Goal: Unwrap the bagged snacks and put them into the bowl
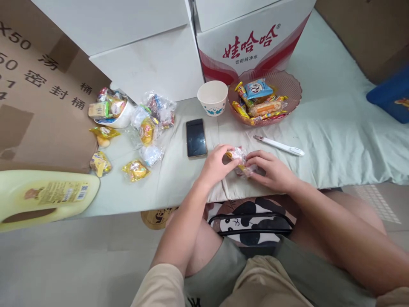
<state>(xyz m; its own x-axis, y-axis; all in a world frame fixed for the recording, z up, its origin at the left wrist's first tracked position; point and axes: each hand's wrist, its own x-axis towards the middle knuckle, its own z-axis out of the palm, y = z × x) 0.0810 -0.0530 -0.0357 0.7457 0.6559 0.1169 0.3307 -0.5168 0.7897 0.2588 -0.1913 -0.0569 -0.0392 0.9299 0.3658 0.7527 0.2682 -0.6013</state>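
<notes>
Between my two hands, near the front edge of the cloth-covered surface, is a crinkled clear snack wrapper with some yellow and red on it. My left hand pinches its left side with thumb and fingers. From the other side my right hand has its fingers closed on the wrapper's right part. What lies inside the wrapper is partly hidden by my fingers. A black phone lies left of my left hand. Beyond my right hand rests a white utility knife.
A pink glass bowl of packaged snacks stands at the back beside a white paper bowl. Several wrapped snacks and a tipped white container lie left. A yellow bottle lies front left. Boxes line the back.
</notes>
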